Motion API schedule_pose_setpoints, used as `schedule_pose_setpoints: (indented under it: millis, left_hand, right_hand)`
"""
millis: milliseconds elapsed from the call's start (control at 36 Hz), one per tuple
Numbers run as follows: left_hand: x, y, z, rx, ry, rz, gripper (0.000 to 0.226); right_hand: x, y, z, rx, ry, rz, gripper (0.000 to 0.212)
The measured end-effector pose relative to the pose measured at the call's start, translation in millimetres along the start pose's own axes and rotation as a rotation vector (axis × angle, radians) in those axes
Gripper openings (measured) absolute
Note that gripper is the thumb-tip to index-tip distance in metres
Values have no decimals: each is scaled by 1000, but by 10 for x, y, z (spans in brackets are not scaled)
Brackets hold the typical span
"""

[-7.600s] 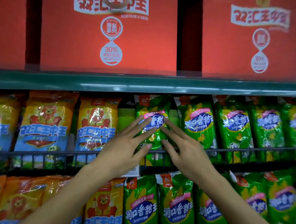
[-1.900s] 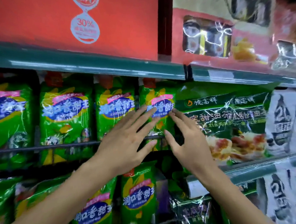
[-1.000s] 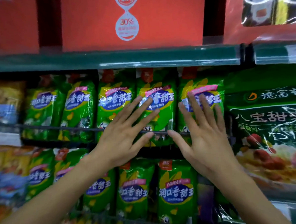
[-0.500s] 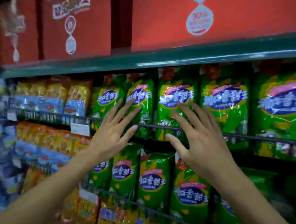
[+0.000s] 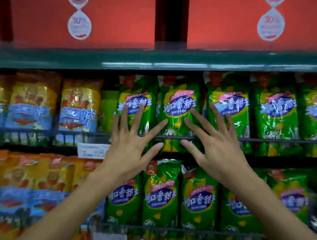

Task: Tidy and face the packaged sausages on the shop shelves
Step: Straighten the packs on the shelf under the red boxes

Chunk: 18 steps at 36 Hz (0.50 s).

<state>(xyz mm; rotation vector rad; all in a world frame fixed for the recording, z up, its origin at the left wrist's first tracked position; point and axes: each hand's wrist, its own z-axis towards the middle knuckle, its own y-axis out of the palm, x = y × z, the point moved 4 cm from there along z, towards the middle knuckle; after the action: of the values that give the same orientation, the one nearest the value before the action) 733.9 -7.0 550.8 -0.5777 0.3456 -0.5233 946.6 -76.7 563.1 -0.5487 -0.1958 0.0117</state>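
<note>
Up at the middle shelf, both hands were spread flat with straight fingers: the left hand [image 5: 130,145] against one glossy green plastic sausage packet [image 5: 136,104], the right hand [image 5: 219,149] reaching across its neighbour [image 5: 177,109] and the next green packet [image 5: 230,108]; all stood upright behind a thin dark wire rail [image 5: 272,141], beside yellow-and-blue packets [image 5: 79,104]

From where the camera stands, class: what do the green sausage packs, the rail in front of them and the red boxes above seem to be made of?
Green sausage packs: likely thin glossy plastic film; creases and bright glare streaks.
Rail: probably dark-coated metal wire; thin, straight, uprights below.
Red boxes: apparently matte printed cardboard; flat faces, no sharp glare.
</note>
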Motion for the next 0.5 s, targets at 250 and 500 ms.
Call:
schedule_pose_setpoints:
  millis: [250,500]
  left_hand:
    - [97,46,57,-17,47,12,53]
    - [147,9,-84,-33,65,-71,60]
  right_hand:
    - [7,-9,-129,-30,53,71,66]
    - [-4,-51,-490,67,31,226,60]
